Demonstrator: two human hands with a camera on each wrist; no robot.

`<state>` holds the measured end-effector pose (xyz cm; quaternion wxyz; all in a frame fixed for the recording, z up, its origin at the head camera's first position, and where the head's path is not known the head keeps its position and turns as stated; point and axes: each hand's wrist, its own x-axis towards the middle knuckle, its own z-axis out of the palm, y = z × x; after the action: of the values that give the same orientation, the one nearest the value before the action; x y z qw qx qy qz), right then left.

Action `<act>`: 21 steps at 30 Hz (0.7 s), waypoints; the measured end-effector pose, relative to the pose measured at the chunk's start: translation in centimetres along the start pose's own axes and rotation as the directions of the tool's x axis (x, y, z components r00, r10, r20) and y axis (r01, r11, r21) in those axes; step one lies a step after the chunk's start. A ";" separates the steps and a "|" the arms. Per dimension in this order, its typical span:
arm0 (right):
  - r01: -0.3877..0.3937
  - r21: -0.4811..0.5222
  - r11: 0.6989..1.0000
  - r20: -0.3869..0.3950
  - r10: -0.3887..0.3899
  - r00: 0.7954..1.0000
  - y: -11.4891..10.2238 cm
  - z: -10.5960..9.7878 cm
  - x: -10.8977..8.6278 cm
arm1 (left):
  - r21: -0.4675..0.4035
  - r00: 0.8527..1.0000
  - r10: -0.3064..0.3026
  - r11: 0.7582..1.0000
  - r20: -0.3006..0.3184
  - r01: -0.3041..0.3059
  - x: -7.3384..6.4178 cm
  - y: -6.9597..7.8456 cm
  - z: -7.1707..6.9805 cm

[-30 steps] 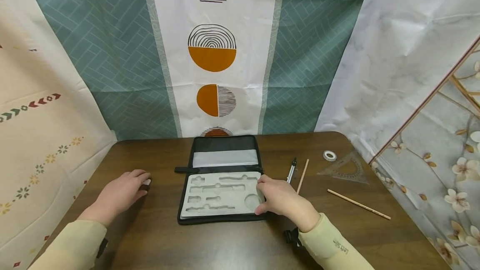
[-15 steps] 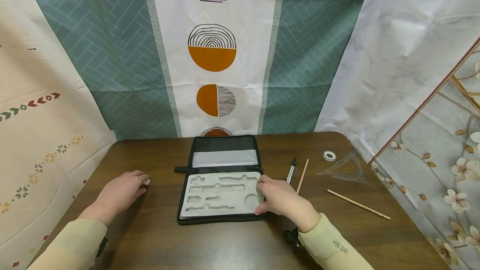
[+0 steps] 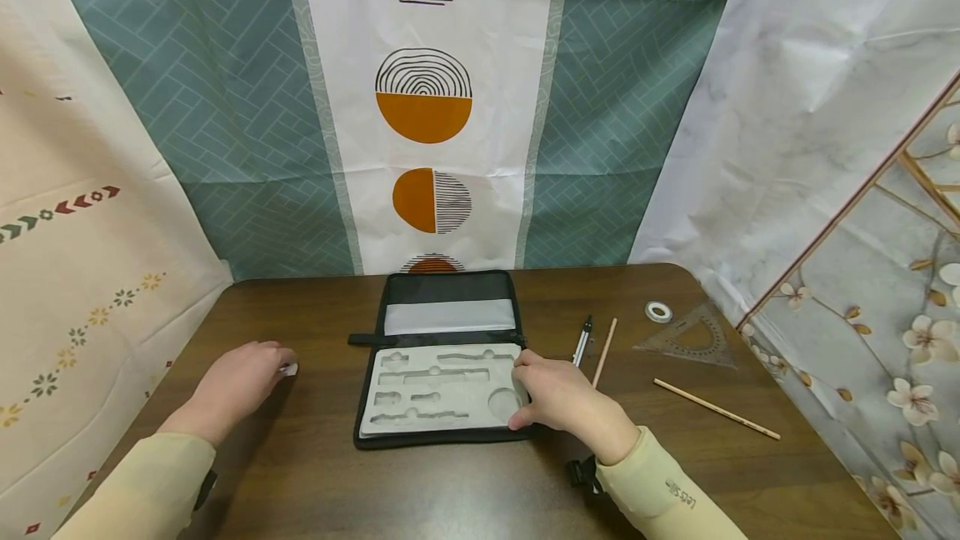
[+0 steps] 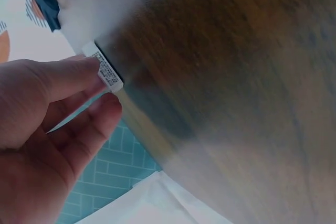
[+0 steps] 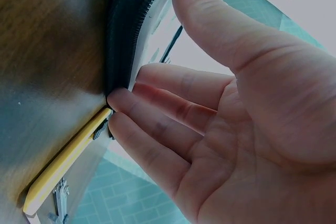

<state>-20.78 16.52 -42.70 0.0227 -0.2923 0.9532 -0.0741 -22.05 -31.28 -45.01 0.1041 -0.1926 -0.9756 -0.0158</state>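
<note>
My left hand pinches a small white eraser with a printed label between thumb and fingertips, at the left of the table. In the head view most of the eraser is covered by the fingers. My right hand rests at the right edge of an unfolded black zip case. Its thumb touches the near right part of the rim, while the other fingers lie fairly straight along the zipper side. Inside the case sits a pale moulded tray with several bare recesses, one of them round.
Right of the case lie a compass and a wooden pencil. Farther right are a white ring like a tape roll, a clear set square and another pencil. Curtains hang behind the table.
My left thumb has come in against the eraser, and the hand has drawn it slightly back and leftward. The right hand and the case have stayed in place.
</note>
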 end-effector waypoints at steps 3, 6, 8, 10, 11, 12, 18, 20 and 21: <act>-0.005 0.004 1.000 0.006 0.005 1.000 0.0 0.0 0.0 | -0.009 1.000 -0.012 1.000 0.005 0.012 0.0 0.1 -0.1; -0.008 0.006 1.000 0.008 0.008 1.000 0.0 0.0 0.0 | -0.015 1.000 -0.020 1.000 0.006 0.020 0.1 0.2 -0.1; -0.008 0.006 1.000 0.008 0.007 1.000 0.0 0.1 0.0 | -0.017 1.000 -0.021 1.000 0.003 0.021 0.0 0.2 -0.2; -0.007 0.006 1.000 0.007 0.007 1.000 0.0 0.1 0.0 | -0.014 1.000 -0.017 1.000 -0.002 0.017 0.0 0.2 -0.2; -0.007 0.007 1.000 0.006 0.007 1.000 0.0 0.1 0.0 | -0.012 1.000 -0.015 1.000 -0.005 0.015 0.0 0.2 -0.2; -0.005 0.005 1.000 0.005 0.005 1.000 0.0 0.1 0.0 | -0.011 1.000 -0.014 1.000 -0.006 0.014 0.0 0.2 -0.2; 0.007 -0.002 1.000 -0.004 -0.007 1.000 0.0 0.0 0.0 | 0.006 1.000 -0.022 1.000 -0.011 0.022 0.0 0.3 -0.2; 0.008 -0.002 1.000 -0.005 -0.008 1.000 0.0 0.0 0.0 | 0.012 1.000 -0.023 1.000 -0.013 0.023 0.0 0.3 -0.2; 0.008 -0.002 1.000 -0.004 -0.008 1.000 0.0 0.0 0.0 | 0.011 1.000 -0.022 1.000 -0.015 0.023 0.0 0.3 -0.2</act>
<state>-20.80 16.53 -42.68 0.0199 -0.2961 0.9521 -0.0737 -21.87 -31.05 -44.79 0.1121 -0.1809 -0.9770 -0.0128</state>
